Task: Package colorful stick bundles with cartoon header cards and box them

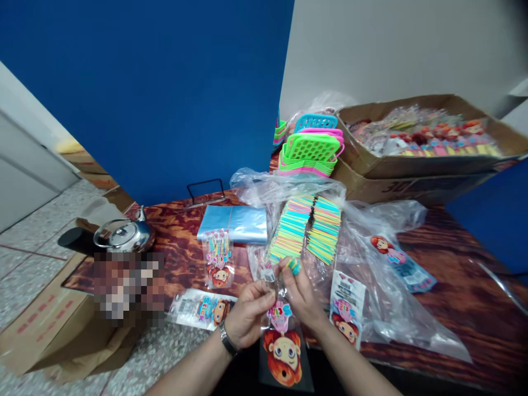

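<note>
My left hand (254, 308), with a metal-band watch on its wrist, pinches the open edge of a printed plastic bag (284, 357) showing a red-haired cartoon girl. The bag hangs upside down at the table's front edge. My right hand (303, 294) is closed round a small bunch of coloured sticks (293, 266), their ends showing above the fingers, right at the bag's mouth. Just beyond, two long rows of thin coloured sticks (291, 228) lie on clear plastic. To the right rests another printed bag (347, 308); to the left lies a bag with sticks inside (218, 258).
Stacked coloured baskets (311, 146) stand at the back, beside a cardboard box (416, 165) of packaged dolls. A blue plastic stack (235, 223) lies left of the sticks. A metal kettle (124, 235) sits at the left edge, and a brown carton (45, 324) stands below it.
</note>
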The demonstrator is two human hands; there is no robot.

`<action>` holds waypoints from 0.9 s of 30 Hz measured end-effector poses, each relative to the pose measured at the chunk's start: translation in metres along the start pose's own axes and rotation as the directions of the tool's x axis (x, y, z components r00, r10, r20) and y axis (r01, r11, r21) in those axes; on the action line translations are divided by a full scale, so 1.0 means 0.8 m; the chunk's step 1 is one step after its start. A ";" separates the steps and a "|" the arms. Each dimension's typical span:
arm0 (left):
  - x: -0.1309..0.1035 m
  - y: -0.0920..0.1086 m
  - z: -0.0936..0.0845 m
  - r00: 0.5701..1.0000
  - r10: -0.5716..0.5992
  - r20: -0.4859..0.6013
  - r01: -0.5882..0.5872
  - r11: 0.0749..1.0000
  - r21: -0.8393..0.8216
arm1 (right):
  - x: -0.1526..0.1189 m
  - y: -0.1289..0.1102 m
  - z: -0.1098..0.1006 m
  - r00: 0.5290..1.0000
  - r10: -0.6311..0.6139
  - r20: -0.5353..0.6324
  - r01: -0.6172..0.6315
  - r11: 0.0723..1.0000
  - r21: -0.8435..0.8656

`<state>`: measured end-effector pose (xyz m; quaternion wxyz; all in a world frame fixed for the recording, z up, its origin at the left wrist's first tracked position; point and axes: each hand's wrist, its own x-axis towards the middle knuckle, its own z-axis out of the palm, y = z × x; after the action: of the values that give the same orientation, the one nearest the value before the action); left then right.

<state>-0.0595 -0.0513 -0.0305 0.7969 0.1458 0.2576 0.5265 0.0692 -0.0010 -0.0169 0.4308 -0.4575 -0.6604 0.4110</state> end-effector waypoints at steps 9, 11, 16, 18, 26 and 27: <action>0.001 0.019 0.001 0.998 0.060 -0.029 -0.054 0.983 0.174 | -0.003 -0.005 -0.010 0.949 -0.305 0.083 0.310 0.949 -0.062; 0.000 0.024 -0.001 0.996 0.075 -0.045 -0.065 0.978 0.201 | -0.002 -0.003 -0.013 0.958 -0.269 0.094 0.274 0.961 -0.043; -0.007 0.031 -0.009 0.994 0.100 -0.049 -0.082 0.955 0.287 | -0.005 0.003 -0.021 0.979 -0.190 0.079 0.195 0.979 -0.054; -0.009 0.033 -0.011 0.993 0.104 -0.057 -0.080 0.943 0.324 | -0.007 0.004 -0.025 0.974 -0.211 0.088 0.217 0.974 -0.067; -0.009 0.029 -0.014 0.992 0.105 -0.066 -0.071 0.919 0.388 | -0.014 0.007 -0.024 0.958 -0.260 0.124 0.272 0.957 -0.097; -0.009 0.029 -0.014 0.992 0.109 -0.065 -0.074 0.914 0.399 | -0.015 0.008 -0.024 0.957 -0.258 0.134 0.272 0.957 -0.098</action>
<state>-0.0857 -0.0490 -0.0264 0.7138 0.2930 0.3856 0.5059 0.0913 -0.0079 -0.0193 0.4144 -0.3636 -0.7630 0.3374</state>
